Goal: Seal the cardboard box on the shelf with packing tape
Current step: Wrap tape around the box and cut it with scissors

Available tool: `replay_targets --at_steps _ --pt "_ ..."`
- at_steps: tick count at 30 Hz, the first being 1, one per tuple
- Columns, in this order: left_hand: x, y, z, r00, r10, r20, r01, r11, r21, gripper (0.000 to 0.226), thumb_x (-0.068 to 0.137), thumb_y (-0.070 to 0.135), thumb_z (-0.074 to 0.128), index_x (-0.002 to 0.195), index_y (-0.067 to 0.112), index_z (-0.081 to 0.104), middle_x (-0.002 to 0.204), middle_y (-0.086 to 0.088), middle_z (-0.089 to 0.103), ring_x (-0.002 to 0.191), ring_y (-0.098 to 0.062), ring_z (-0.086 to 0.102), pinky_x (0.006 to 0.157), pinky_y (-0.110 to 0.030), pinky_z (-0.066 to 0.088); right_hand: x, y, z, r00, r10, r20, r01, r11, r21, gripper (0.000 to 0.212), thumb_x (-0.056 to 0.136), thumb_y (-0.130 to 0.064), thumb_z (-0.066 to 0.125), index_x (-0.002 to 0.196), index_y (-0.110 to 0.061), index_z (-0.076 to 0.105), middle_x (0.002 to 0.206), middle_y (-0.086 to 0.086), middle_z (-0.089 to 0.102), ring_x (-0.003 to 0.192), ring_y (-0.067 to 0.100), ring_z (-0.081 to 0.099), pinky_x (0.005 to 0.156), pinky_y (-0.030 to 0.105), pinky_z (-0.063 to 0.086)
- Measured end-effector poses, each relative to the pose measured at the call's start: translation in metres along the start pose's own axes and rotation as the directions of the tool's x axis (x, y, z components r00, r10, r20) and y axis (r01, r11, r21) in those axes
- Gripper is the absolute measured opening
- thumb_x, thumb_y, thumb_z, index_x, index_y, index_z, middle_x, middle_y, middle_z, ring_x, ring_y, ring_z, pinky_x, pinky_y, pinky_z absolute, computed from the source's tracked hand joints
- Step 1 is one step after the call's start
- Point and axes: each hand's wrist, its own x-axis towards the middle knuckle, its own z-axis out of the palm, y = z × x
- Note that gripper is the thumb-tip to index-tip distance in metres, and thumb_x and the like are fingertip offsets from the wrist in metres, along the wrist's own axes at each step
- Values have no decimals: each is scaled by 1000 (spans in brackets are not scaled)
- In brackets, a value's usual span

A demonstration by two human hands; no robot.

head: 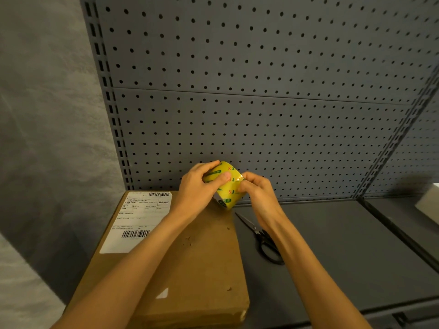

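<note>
A flat brown cardboard box [190, 257] with a white shipping label [137, 219] lay on the grey metal shelf [344, 245], and above its far end a yellow printed roll of packing tape [223, 184] was gripped by the left hand [197, 186]. The tape's free end was seemingly being picked at by the right hand [256, 193], its fingertips pinched on the roll's edge. Peeling a length off would likely be called for next, black-handled scissors [261, 238] lying just beside the box.
</note>
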Motion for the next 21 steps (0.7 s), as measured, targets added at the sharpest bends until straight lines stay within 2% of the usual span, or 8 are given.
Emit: replay_targets --at_steps 2,4,6,8,11,17,21 --pt "1 0 -1 1000 -28 5 28 999 -24 48 86 41 63 130 25 55 125 5 55 112 -9 52 90 -27 50 -1 2 1 1000 -16 6 16 1000 -16 28 75 20 40 75 -4 56 71 12 59 66 18 57 65 32 51" --pt "2 -1 -3 998 -57 8 57 997 -45 47 86 40 62 130 25 56 127 3 57 113 -10 53 93 -31 50 -3 2 0 998 -28 62 30 999 -38 35 75 23 39 83 -5 59 77 12 61 73 21 58 70 36 52" --pt "3 -1 -5 997 -72 11 72 995 -64 46 86 40 63 129 25 56 127 2 58 113 -11 55 94 -33 50 -3 -1 -4 992 -6 127 10 1000 -28 33 79 17 45 91 -6 64 83 7 66 78 15 61 75 28 53" --pt "2 -1 -6 998 -67 11 67 995 -70 46 86 40 63 128 25 57 126 2 59 112 -10 55 93 -33 51 -3 -4 -7 988 20 152 -18 1000 -11 19 86 3 51 88 -9 66 82 3 68 80 11 62 76 18 49" --pt "1 -1 -4 999 -39 14 39 998 -47 45 85 40 63 128 26 57 125 3 59 111 -10 55 92 -34 52 -3 -5 -5 995 37 96 -36 999 -16 15 91 -10 54 77 -8 59 75 1 64 71 5 59 67 9 46" --pt "1 -2 -4 999 -26 19 27 999 -38 47 85 42 62 129 27 56 124 5 58 111 -9 55 92 -34 52 -3 -5 2 999 36 34 -35 999 -38 14 89 -3 49 75 -6 50 68 4 52 59 5 49 56 12 42" --pt "1 -3 -3 999 -26 27 27 999 -37 47 85 43 62 129 27 56 125 5 58 111 -9 55 92 -35 52 -4 -5 4 999 45 17 -44 998 -46 15 87 1 47 74 -6 50 71 8 52 62 10 49 56 14 43"
